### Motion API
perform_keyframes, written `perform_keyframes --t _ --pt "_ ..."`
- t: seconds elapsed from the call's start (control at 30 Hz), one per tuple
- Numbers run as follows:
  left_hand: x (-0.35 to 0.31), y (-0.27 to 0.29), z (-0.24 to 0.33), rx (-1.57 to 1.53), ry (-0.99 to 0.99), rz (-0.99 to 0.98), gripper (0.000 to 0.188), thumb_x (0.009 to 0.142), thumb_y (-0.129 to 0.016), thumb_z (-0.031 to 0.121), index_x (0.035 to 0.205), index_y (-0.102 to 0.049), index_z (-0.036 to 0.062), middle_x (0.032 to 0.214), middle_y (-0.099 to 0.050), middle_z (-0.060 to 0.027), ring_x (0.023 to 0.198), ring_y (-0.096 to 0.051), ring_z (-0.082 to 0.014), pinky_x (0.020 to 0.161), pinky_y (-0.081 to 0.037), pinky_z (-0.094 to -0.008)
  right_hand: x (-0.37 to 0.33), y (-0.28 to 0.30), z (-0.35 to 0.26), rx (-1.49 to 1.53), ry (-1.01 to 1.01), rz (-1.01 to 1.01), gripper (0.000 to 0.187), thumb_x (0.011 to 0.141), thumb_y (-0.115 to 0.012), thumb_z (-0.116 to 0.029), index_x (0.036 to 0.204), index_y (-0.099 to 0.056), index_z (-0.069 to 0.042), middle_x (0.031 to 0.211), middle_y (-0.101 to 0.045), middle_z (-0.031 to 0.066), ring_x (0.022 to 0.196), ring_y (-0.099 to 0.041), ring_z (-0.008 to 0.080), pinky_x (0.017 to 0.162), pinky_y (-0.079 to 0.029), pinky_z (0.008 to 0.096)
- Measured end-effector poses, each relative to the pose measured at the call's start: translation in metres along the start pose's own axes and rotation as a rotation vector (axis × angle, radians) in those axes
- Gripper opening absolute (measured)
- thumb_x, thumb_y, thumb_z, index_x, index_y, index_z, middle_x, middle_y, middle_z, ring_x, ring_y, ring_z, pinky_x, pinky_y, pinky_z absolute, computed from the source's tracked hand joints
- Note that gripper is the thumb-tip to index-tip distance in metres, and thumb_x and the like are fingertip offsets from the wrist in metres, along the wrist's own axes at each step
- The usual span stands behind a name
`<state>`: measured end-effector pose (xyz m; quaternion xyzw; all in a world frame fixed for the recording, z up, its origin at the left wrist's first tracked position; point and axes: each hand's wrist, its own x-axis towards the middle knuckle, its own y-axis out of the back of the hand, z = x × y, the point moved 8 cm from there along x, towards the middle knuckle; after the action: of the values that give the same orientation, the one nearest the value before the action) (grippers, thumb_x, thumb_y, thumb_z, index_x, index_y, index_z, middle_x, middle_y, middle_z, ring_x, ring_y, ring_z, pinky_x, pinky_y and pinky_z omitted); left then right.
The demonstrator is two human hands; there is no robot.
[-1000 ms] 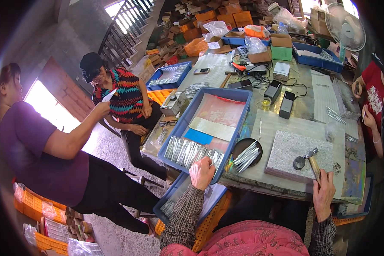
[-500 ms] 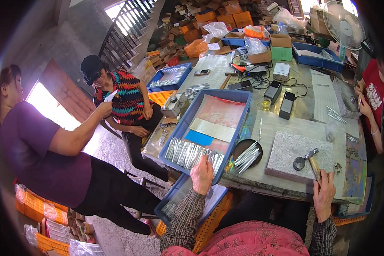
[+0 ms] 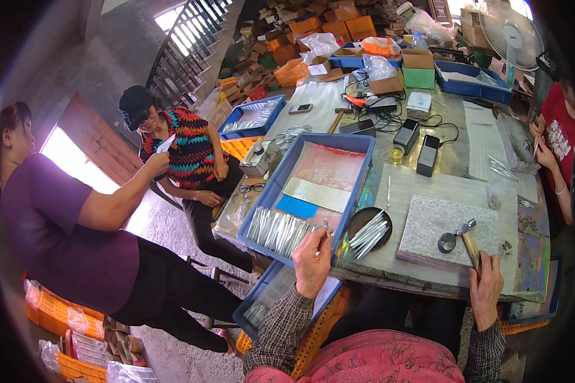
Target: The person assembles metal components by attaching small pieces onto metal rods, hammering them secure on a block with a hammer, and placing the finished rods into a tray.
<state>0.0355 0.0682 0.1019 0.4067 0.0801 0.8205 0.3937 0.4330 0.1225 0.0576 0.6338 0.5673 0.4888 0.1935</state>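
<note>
My left hand (image 3: 313,260) is closed in a pinch at the near right corner of a blue plastic tray (image 3: 271,167). A small tip of a slender silver metal piece (image 3: 326,225) shows above its fingertips. Many similar silver pieces (image 3: 276,231) lie side by side along the tray's near end. My right hand (image 3: 487,288) grips the wooden handle of a hammer (image 3: 470,247) at the table's front edge. The hammer's head rests over a speckled stone block (image 3: 421,220), beside a dark ring-shaped object (image 3: 447,242). Between tray and block, a round dark dish (image 3: 384,240) holds more silver pieces.
Two people are on the left, one standing with a paper (image 3: 166,143), one seated; another in red (image 3: 559,127) works at the right. Black box-shaped devices (image 3: 429,155) with cables stand mid-table. Blue trays, cartons and a fan (image 3: 512,37) are at the back.
My left hand has moved slightly right and toward me, from over the row of silver pieces to the tray's corner. The right hand and hammer have stayed in place.
</note>
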Motion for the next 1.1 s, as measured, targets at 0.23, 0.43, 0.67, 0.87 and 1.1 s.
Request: perform_keyframes --t 0.23,0.43,0.67,0.87,1.1 --pt "-0.008 -0.056 0.012 -0.435 0.303 -0.204 0.017 0.091 -0.066 0.005 0.107 -0.066 -0.0016 0.079 -0.065 0.0011 0.066 -0.056 -0.0032 0.060 -0.047 -0.0194 0.003 0.004 -0.003 0.010 -0.005 -0.026 0.044 0.079 -0.065 0.003 0.122 -0.052 -0.001 0.099 -0.046 0.0178 0.082 -0.056 0.0397 0.068 -0.046 0.0446" --pt "-0.013 -0.099 0.038 -0.605 0.349 -0.326 0.017 0.093 -0.065 0.007 0.108 -0.066 -0.0005 0.085 -0.065 0.0006 0.067 -0.056 -0.0026 0.059 -0.047 -0.0187 0.004 0.006 -0.005 0.023 0.005 -0.050 0.044 0.079 -0.066 0.002 0.121 -0.052 -0.001 0.096 -0.047 0.0172 0.079 -0.058 0.0371 0.066 -0.046 0.0445" --pt "-0.017 -0.127 0.053 -0.661 0.302 -0.399 0.018 0.092 -0.065 0.007 0.109 -0.065 -0.0010 0.081 -0.065 -0.0006 0.066 -0.057 -0.0033 0.057 -0.048 -0.0201 0.006 0.010 -0.007 0.039 0.018 -0.057 0.043 0.079 -0.067 0.001 0.120 -0.053 0.000 0.095 -0.047 0.0169 0.078 -0.057 0.0363 0.066 -0.046 0.0435" --pt "-0.016 -0.136 0.067 -0.604 0.282 -0.439 0.017 0.090 -0.066 0.006 0.106 -0.066 -0.0021 0.082 -0.066 -0.0018 0.068 -0.059 -0.0038 0.061 -0.049 -0.0201 0.006 0.014 -0.006 0.063 0.012 -0.063 0.040 0.081 -0.067 -0.003 0.119 -0.054 0.000 0.095 -0.048 0.0173 0.078 -0.057 0.0365 0.066 -0.045 0.0439" --pt "-0.023 -0.156 0.066 -0.664 0.333 -0.456 0.016 0.091 -0.065 0.005 0.105 -0.065 -0.0007 0.084 -0.065 0.0000 0.074 -0.060 -0.0051 0.066 -0.049 -0.0218 0.009 0.030 0.009 0.118 -0.064 -0.023 0.032 0.084 -0.066 -0.009 0.113 -0.057 0.001 0.091 -0.053 0.0183 0.072 -0.057 0.0371 0.062 -0.045 0.0428"
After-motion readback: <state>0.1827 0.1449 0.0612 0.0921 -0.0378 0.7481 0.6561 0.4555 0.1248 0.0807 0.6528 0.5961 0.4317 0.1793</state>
